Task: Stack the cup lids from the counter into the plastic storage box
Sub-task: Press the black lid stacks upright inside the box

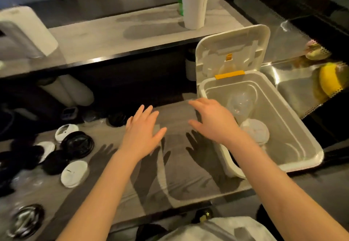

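The plastic storage box (pixel 294 133) stands on the counter at the right, its white hinged lid (pixel 232 48) tipped up behind it. Inside lie a clear dome lid (pixel 239 102) and a white flat lid (pixel 255 131). Loose black lids (pixel 77 144) and white lids (pixel 74 173) are scattered on the counter at the left. My left hand (pixel 143 133) hovers over the counter's middle with fingers spread, holding nothing. My right hand (pixel 213 119) hangs over the box's left rim, fingers straight and empty.
A raised shelf behind carries a tall paper-towel roll (pixel 194 2) and a white appliance (pixel 24 32). White cup stacks (pixel 71 91) lie under that shelf. A steel sink (pixel 296 93) with a yellow sponge (pixel 328 80) sits right of the box. A black lid (pixel 26 220) rests near the front left.
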Motion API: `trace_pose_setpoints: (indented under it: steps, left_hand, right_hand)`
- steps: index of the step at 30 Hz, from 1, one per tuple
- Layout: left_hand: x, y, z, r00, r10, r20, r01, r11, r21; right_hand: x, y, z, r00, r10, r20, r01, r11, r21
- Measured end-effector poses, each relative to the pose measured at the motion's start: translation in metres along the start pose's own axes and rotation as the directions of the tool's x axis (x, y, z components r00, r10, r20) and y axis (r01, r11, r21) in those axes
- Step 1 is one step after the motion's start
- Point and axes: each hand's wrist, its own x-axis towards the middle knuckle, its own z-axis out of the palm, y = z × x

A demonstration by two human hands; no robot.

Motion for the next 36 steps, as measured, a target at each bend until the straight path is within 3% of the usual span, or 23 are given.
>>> trace_pose_setpoints:
  steps: [8,14,19,25,30,36]
  left_hand:
    - [-0.069,-0.122,0.002,0.967,-0.242,0.083,0.239,0.97,0.04]
    - [-0.125,-0.225,0.007,0.891,-0.429,0.148,0.433,0.901,0.007]
    - [-0.169,-0.296,0.01,0.868,-0.479,0.133,0.481,0.877,0.022]
    - [-0.215,-0.36,0.015,0.818,-0.553,0.156,0.559,0.829,0.009]
    - [-0.243,-0.385,0.026,0.786,-0.588,0.191,0.598,0.802,0.009]
    - [-0.252,-0.388,0.047,0.784,-0.577,0.229,0.591,0.807,0.011]
  right_hand:
    - [0.024,-0.114,0.062,0.973,-0.09,0.212,0.09,0.996,0.011]
    - [0.042,-0.205,0.121,0.923,-0.133,0.362,0.148,0.989,-0.014]
    - [0.047,-0.271,0.169,0.884,-0.135,0.448,0.151,0.988,-0.002]
    - [0.06,-0.325,0.226,0.817,-0.055,0.574,0.018,0.997,0.069]
    - [0.074,-0.349,0.257,0.843,0.189,0.504,-0.238,0.971,0.034]
    - [0.085,-0.363,0.266,0.833,0.271,0.482,-0.292,0.956,-0.033]
